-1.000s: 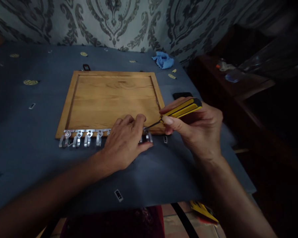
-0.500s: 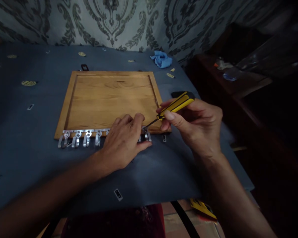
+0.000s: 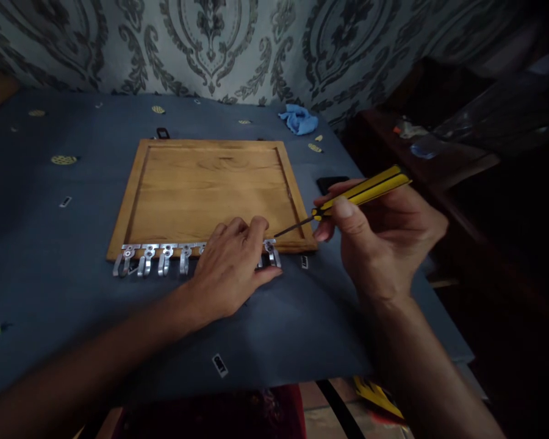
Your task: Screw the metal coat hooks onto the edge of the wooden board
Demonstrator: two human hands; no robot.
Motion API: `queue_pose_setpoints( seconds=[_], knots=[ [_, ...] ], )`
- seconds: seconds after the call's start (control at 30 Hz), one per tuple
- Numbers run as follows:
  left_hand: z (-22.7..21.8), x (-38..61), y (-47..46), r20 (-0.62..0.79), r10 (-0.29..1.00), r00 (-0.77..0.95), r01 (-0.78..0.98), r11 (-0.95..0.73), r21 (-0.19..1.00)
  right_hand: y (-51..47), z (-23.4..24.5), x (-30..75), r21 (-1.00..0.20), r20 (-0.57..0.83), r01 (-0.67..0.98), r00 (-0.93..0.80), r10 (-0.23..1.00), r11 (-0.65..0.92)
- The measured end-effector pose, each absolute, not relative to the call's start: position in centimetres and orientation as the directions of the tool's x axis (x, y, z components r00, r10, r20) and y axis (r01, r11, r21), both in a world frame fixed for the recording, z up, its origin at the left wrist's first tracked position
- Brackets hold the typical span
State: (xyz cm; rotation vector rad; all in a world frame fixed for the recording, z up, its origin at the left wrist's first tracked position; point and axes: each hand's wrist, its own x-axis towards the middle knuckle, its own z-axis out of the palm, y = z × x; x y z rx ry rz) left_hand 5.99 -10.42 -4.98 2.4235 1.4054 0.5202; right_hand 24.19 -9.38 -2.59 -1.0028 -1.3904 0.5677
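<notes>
A square wooden board (image 3: 210, 189) with a raised rim lies on a blue cloth-covered table (image 3: 50, 274). Along its near edge runs a metal strip of hooks (image 3: 150, 257). My left hand (image 3: 231, 268) lies flat over the strip's right part, fingers spread on the board's edge. My right hand (image 3: 384, 238) is closed round a yellow-and-black screwdriver (image 3: 361, 192). Its thin shaft points down and left, and the tip hovers just above the rightmost hook (image 3: 271, 251).
A crumpled blue cloth (image 3: 298, 118) sits at the table's far edge near the patterned wall. A dark flat object (image 3: 332, 183) lies right of the board. Small tags (image 3: 219, 364) dot the cloth. A dark wooden bench (image 3: 439, 164) stands at the right.
My right hand has drawn the screwdriver back up and to the right, lifting its tip off the rightmost hook. The left hand has stayed in place.
</notes>
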Motion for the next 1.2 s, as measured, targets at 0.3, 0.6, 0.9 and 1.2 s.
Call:
queue_pose_setpoints(
  seconds=[0.3, 0.6, 0.9, 1.2],
  knots=[
    [-5.0, 6.0, -10.5, 0.154, 0.878, 0.454, 0.771, -0.474, 0.426, -9.4, -2.4, 23.7, -0.871, 0.463, 0.242, 0.119, 0.878, 0.427],
    [-4.8, 6.0, -10.5, 0.135, 0.876, 0.463, 0.767, -0.472, 0.435, -9.5, -2.5, 23.5, -0.883, 0.427, 0.250, 0.081, 0.901, 0.397],
    [-4.9, 6.0, -10.5, 0.148, 0.877, 0.457, 0.766, -0.473, 0.435, -9.6, -2.5, 24.1, -0.871, 0.423, 0.279, 0.006, 0.906, 0.405],
    [-5.0, 6.1, -10.5, 0.147, 0.879, 0.454, 0.769, -0.469, 0.435, -9.5, -2.6, 24.6, -0.866, 0.416, 0.286, -0.043, 0.908, 0.410]
  ],
)
